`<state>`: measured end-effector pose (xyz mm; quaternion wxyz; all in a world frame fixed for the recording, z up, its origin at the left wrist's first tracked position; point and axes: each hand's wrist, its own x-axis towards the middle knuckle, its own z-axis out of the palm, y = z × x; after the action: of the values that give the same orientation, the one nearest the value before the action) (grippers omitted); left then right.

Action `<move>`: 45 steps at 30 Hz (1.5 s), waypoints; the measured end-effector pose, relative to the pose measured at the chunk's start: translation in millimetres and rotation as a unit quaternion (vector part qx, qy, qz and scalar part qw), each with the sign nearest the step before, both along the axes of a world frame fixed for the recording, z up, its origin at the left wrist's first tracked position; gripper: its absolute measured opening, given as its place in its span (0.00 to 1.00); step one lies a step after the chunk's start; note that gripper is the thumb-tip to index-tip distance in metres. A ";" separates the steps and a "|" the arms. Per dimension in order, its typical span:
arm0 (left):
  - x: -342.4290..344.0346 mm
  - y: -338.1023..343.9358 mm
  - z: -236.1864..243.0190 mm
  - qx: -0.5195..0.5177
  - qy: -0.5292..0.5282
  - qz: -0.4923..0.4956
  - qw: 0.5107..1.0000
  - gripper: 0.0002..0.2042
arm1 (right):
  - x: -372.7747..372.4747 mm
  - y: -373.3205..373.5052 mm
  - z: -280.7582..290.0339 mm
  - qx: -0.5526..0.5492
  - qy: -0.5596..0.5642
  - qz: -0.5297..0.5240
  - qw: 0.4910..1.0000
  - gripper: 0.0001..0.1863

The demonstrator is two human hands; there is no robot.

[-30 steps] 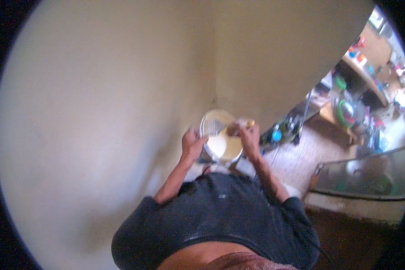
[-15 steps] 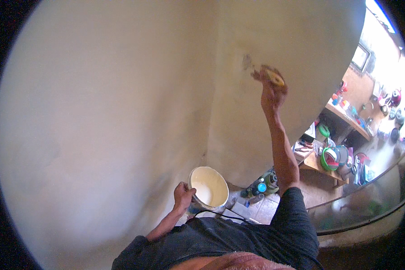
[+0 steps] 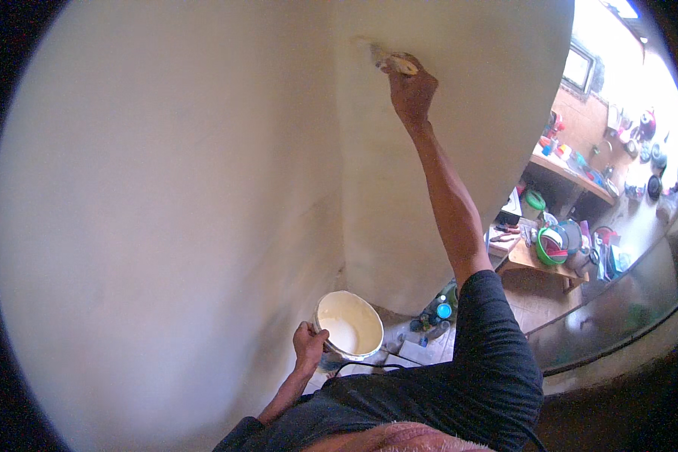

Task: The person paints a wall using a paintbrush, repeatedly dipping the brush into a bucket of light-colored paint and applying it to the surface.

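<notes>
My right hand is raised high and grips a paintbrush whose bristles press against the cream wall near an inside corner. My left hand is low, close to my body, and holds the rim of a white paint bucket with pale cream paint in it. Both arms come out of a dark short-sleeved shirt.
Bottles and small items stand on the floor at the wall's foot. To the right are a wooden table with a green basin, a shelf with colourful kitchenware, and a curved glass edge.
A second ago both hands were together at the bucket. My right hand has since lifted the brush up to the wall and moved it left and higher; my left hand still holds the bucket.
</notes>
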<state>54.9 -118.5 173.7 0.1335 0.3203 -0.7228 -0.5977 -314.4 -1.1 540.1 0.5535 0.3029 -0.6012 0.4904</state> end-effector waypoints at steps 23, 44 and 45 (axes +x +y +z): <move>-3.8 -17.2 -32.5 -0.068 -0.014 -0.037 0.997 0.12 | 21.0 16.9 3.2 0.098 0.013 -0.232 0.968 0.17; -6.9 -1.0 25.8 0.016 0.059 -0.091 0.994 0.10 | 110.0 270.5 22.3 -0.036 0.090 -0.422 0.901 0.07; -5.3 3.5 37.6 0.024 0.057 -0.094 0.994 0.10 | 112.8 268.3 23.6 -0.022 0.119 -0.459 0.880 0.05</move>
<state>49.6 -115.0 211.3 0.1107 0.2195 -0.7263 -0.6419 -201.6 267.2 563.8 0.7905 0.0366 -0.5914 0.1549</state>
